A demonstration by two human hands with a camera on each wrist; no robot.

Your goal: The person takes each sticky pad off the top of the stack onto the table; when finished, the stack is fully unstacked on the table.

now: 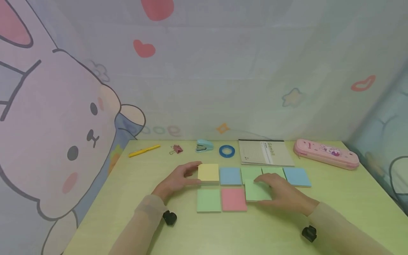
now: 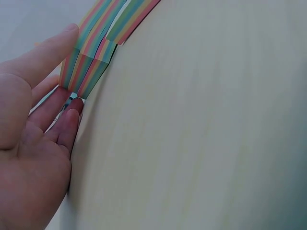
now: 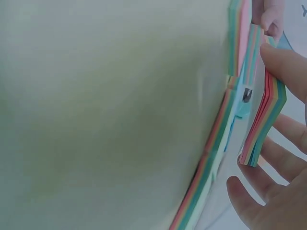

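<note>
Left hand — left of centre in the head view; thumb and fingers hold the sides of a yellow pad at the left end of the back row. The left wrist view shows striped edges in several layers there, apparently a small pile.

Right hand — right of centre; thumb and fingers pinch a green pad, clear of the table and tilted in the right wrist view.

Back row, middle of the frame, rightward from the yellow pad: a blue pad, two partly covered green pads, a second blue pad.

Front row, just below: a pale green pad at left, a pink pad beside it.

State of the work, by judgement: two rows largely laid out, with layering apparent only at the yellow end; the held pad is not yet set down, and six others lie flat, out of either hand's grip. Whether these count as finished cannot be told.

Along the table's far edge, left to right: yellow pen, red binder clip, stapler, blue tape roll, notebook, pink pencil case; all untouched.
</note>
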